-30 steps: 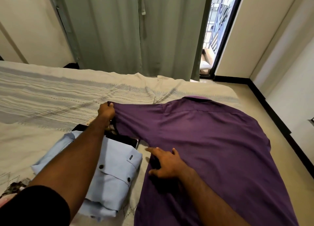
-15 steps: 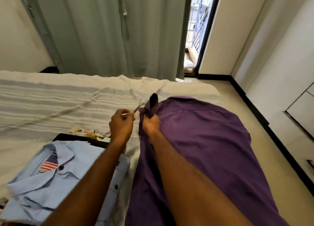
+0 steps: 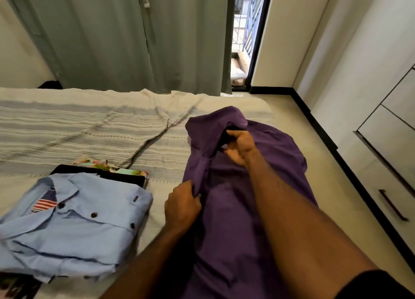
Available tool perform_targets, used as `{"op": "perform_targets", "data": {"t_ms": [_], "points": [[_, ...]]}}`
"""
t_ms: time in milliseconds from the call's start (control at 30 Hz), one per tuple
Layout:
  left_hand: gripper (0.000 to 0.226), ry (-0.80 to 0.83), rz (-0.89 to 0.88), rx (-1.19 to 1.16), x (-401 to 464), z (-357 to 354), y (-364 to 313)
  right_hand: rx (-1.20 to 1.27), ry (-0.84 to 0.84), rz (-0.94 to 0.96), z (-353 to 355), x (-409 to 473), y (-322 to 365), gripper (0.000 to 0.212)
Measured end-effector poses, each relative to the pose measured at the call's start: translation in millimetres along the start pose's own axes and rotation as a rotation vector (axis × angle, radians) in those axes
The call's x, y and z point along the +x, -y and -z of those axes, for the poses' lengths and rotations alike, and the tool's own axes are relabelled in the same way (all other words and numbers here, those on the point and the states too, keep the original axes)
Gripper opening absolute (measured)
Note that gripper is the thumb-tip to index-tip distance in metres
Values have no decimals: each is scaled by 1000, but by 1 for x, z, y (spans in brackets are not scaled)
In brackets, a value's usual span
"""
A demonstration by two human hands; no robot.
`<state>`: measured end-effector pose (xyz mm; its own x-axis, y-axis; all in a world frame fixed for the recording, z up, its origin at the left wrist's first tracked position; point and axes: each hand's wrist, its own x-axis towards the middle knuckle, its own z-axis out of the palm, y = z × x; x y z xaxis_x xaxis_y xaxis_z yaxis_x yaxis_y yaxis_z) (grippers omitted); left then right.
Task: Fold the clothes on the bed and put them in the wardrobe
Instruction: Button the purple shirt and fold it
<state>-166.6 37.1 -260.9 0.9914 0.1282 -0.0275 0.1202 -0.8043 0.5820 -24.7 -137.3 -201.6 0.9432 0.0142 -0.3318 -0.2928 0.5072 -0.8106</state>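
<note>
The purple shirt (image 3: pixel 265 186) is smooth, matt cloth. The folded light-blue shirt (image 3: pixel 78 227) is crisp woven cloth with dark glossy buttons. The bedspread (image 3: pixel 89 128) is coarse, ribbed weave. The curtain (image 3: pixel 116 36) is matt grey-green fabric.

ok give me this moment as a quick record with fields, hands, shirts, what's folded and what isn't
left hand: grips the near left edge of the purple cloth shirt
right hand: grips a fold of it near the collar end
purple shirt: partly folded, on the striped cream bedspread
light blue buttoned shirt with flag patch: folded, left of it
</note>
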Motion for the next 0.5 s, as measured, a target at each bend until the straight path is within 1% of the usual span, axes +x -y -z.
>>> {"op": "perform_targets", "data": {"t_ms": [33, 100, 167, 200, 267, 333, 367, 433, 467, 500], "points": [[21, 8, -35, 8, -2, -3, -13, 16, -8, 2, 12, 0, 6, 21], [25, 77, -77, 36, -7, -17, -39, 9, -27, -14, 39, -5, 20, 19], [27, 189, -100, 59, -14, -37, -54, -42, -122, -53, 71, -9, 24, 13], [31, 251, -103, 75, -18, -44, -57, -79, -192, -84, 86, -10, 22, 17], [37, 321, -99, 111, -29, -50, -57, -88, -259, -153, 112, -15, 13, 39], [40, 291, -104, 131, -44, -48, -47, -20, -276, -171, 122, -22, 1, 68], [42, 263, -109, 150, -51, -45, -41, 6, -289, -141, 125, -23, -4, 83], [45, 235, -87, 216, -73, -38, -22, -31, -340, -46, 125, -25, -15, 109], [46, 223, -72, 243, -83, -34, -13, -94, -357, -6, 122, -26, -18, 113], [47, 219, -53, 255, -96, -31, -2, -183, -371, -2, 119, -27, -25, 108]]}}
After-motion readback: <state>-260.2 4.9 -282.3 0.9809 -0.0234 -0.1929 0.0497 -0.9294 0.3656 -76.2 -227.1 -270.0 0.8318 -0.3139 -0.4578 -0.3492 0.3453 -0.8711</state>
